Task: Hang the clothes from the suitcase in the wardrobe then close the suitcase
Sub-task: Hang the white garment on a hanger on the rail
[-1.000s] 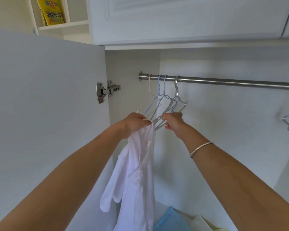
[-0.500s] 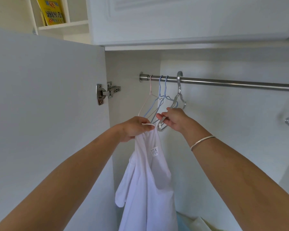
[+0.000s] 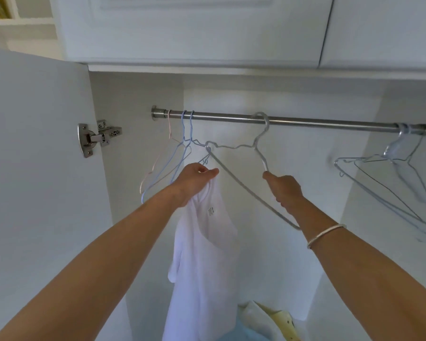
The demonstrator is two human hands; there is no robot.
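— So, where is the garment?

— The white top [image 3: 202, 242] hangs inside the wardrobe, below the left stretch of the rail [image 3: 330, 123]. The left hand [image 3: 194, 178] has its fingers curled tight round the bunched neckline. It is held high, I'd say, so the body drops free and the neck opening is easy to find.

— And the other hand?

— The right hand [image 3: 284, 190] wraps its fingers round the sloping shoulder wire of a grey hanger [image 3: 260, 157], whose hook sits over the rail's middle. The rail probably bears the weight while the hanger tilts toward the neckline.

— Around them?

— Pastel hangers [image 3: 191, 126] crowd the rail's left end, beside the open door [image 3: 35, 168], and bare wire hangers [image 3: 403, 153] hang at its right end. No suitcase is in view.
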